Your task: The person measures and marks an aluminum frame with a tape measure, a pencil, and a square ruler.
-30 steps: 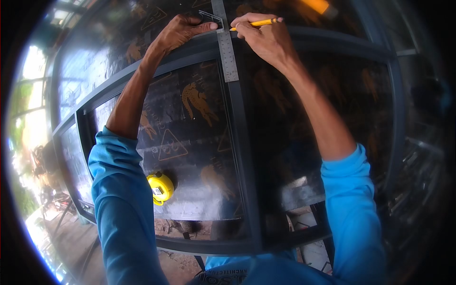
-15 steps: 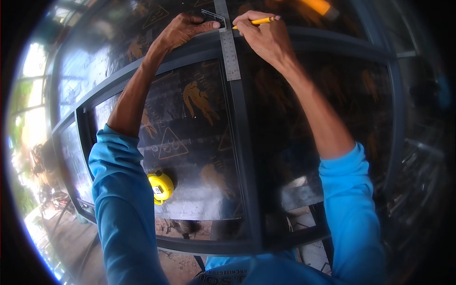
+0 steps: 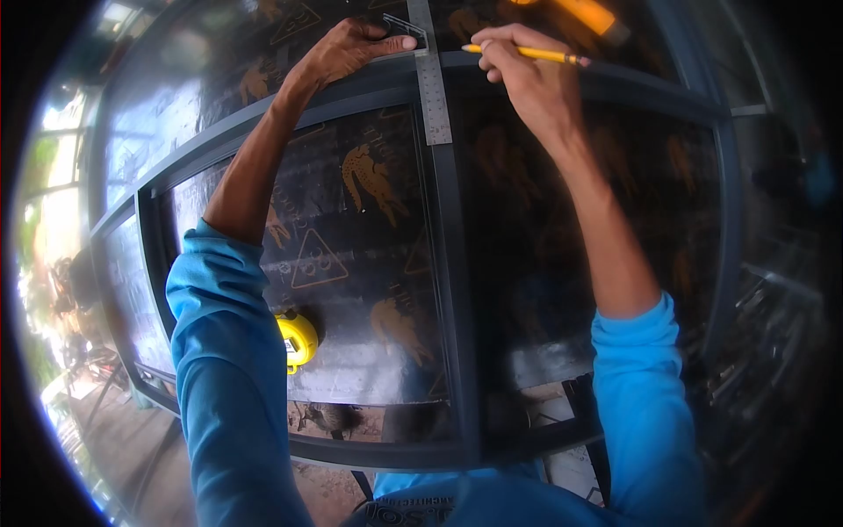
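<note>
My left hand (image 3: 356, 51) is closed on the stock of a metal square (image 3: 435, 105) at the top of the head view. The square's marked steel blade lies along the grey middle bar (image 3: 457, 263) of a metal frame. To the right of the blade, and apart from it, my right hand (image 3: 534, 88) grips a yellow pencil (image 3: 546, 55). Its point faces left toward the square, above the grey crossbar (image 3: 615, 81).
A yellow tape measure (image 3: 299, 341) sits on the dark printed panel (image 3: 351, 263) beside my left sleeve. An orange object (image 3: 584, 13), partly cut off, lies at the top right. Frame bars surround the panels, with ground visible below.
My right hand has drawn back to the right with the pencil, away from the blade, and the pencil now tilts the other way. My left hand stays on the square.
</note>
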`<state>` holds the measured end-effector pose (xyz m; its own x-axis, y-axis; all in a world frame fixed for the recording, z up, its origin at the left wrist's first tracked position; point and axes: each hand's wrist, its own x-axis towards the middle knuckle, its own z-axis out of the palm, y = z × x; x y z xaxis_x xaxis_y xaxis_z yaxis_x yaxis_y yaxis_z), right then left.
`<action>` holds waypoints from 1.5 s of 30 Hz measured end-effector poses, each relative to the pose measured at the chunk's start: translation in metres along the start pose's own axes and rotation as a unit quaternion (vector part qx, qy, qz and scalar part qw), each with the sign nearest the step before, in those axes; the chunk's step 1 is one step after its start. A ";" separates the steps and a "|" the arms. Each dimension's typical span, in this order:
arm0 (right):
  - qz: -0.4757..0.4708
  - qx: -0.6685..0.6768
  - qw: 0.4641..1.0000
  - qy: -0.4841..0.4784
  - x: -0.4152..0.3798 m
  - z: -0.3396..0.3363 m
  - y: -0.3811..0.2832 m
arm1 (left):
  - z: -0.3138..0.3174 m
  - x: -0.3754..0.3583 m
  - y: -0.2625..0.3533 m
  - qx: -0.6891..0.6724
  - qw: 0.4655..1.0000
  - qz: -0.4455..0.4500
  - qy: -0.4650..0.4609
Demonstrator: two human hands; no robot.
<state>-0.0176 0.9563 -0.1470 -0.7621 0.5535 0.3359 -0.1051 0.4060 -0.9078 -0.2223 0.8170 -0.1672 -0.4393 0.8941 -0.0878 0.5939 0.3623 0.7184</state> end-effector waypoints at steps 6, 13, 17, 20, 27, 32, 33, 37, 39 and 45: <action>0.043 0.054 0.996 0.053 0.018 0.002 0.029 | -0.005 -0.002 -0.015 -0.030 1.000 -0.001 0.009; 0.071 0.048 0.996 0.028 0.019 -0.002 0.030 | -0.010 -0.009 -0.013 -0.017 1.000 0.003 0.006; 0.086 0.049 0.995 0.024 0.019 -0.002 0.028 | -0.005 -0.008 -0.019 -0.005 0.999 0.024 0.043; 0.086 0.042 0.995 0.020 0.018 -0.002 0.027 | -0.004 -0.010 -0.014 -0.020 0.999 0.021 0.043; 0.078 0.049 0.996 0.021 0.018 -0.005 0.030 | -0.009 -0.010 -0.015 -0.034 0.999 0.027 0.028; 0.157 0.063 0.986 0.008 0.023 -0.006 0.012 | -0.007 -0.011 -0.019 -0.035 0.998 0.038 0.047; 0.159 0.063 0.985 0.008 0.022 -0.006 0.013 | -0.007 -0.010 -0.026 -0.036 0.998 0.037 0.046; 0.154 0.073 0.985 -0.001 0.023 -0.005 0.019 | -0.011 0.002 -0.045 0.017 0.999 0.034 0.018; 0.154 0.077 0.985 -0.003 0.024 -0.004 0.025 | -0.012 0.001 -0.044 0.054 0.997 0.039 0.025; 0.111 0.043 0.993 0.005 0.020 -0.003 0.029 | -0.008 -0.005 -0.033 -0.007 0.999 0.026 0.018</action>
<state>-0.0339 0.9815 -0.1662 -0.7662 0.6301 0.1263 0.0105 0.2088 -0.9779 -0.2454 0.7982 -0.1851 -0.4322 0.9014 -0.0248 0.6075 0.3113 0.7308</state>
